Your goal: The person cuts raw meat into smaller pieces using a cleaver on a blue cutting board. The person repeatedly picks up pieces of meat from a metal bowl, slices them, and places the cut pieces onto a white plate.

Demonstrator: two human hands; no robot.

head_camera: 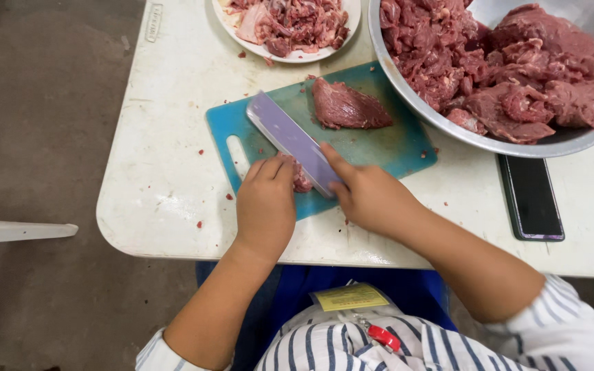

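Observation:
A teal cutting board [379, 148] lies on the white table [166, 199]. My right hand [369, 196] grips a broad cleaver [290, 141], index finger along its spine, blade down on the board. My left hand [266, 203] presses a small piece of raw meat [302, 182] against the blade's left side; most of that piece is hidden. A larger slab of red meat [348, 106] lies further back on the board.
A big metal bowl [551, 144] full of raw meat chunks stands at the back right, overlapping the board. A white plate [273, 53] of cut scraps sits at the back. A dark phone [531, 199] lies to the right. Small meat bits dot the table.

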